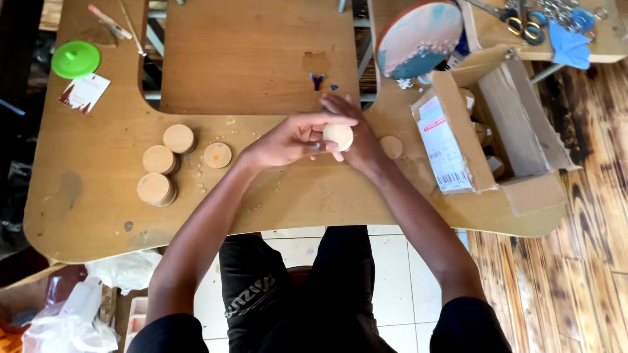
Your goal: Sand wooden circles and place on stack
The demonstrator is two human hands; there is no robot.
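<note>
- I see both hands meeting over the middle of the tabletop (85,196), and between them sits a small round wooden disc (338,136).
- The disc is pale, cream-toned wood with a smooth flat face turned up toward the camera; its edge looks thick enough to be a short puck rather than a thin chip. I cannot make out any mark on its face.
- My left hand (288,140) comes in from the left with the fingers curled, the fingertips pinching the disc's left edge.
- My right hand (356,134) wraps around from behind and the right, fingers closed on the disc's far side; it is held just above the tabletop, not resting on it.
- To the left, well apart from the hands, lie more discs of the same wood: three short stacks (162,163) and a single flat disc (218,155) just beside them.
- Another lone disc (391,146) lies on the tabletop just right of my right hand.
- An open cardboard box (523,131) stands at the right, with a few similar wooden pieces inside.
- A round blue and rust-coloured plaque (418,36) leans at the top, near scissors (523,23).
- A green lid (76,59) lies at the far left corner.
</note>
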